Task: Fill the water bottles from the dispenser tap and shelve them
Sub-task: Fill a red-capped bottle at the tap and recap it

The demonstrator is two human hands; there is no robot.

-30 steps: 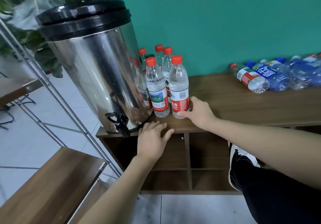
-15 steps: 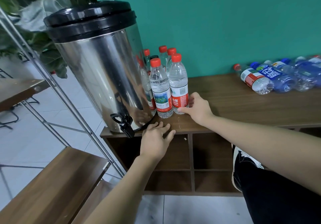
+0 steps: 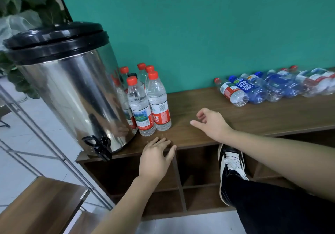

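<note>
Centrally, red-capped bottles [image 3: 159, 105] with red labels, writing unreadable, left hand [image 3: 155, 158] flat on shelf [image 3: 253, 119], right hand [image 3: 211, 123] loosely open, empty.

Indoor break or refreshment corner, likely an office or common room, teal painted wall [image 3: 217, 25], low wooden cubby shelf unit [image 3: 253, 117], stainless steel drink dispenser with black tap [image 3: 72, 97], bottled water stock [image 3: 148, 103], white tiled floor [image 3: 27, 152], leafy potted plant [image 3: 23, 1].
</note>
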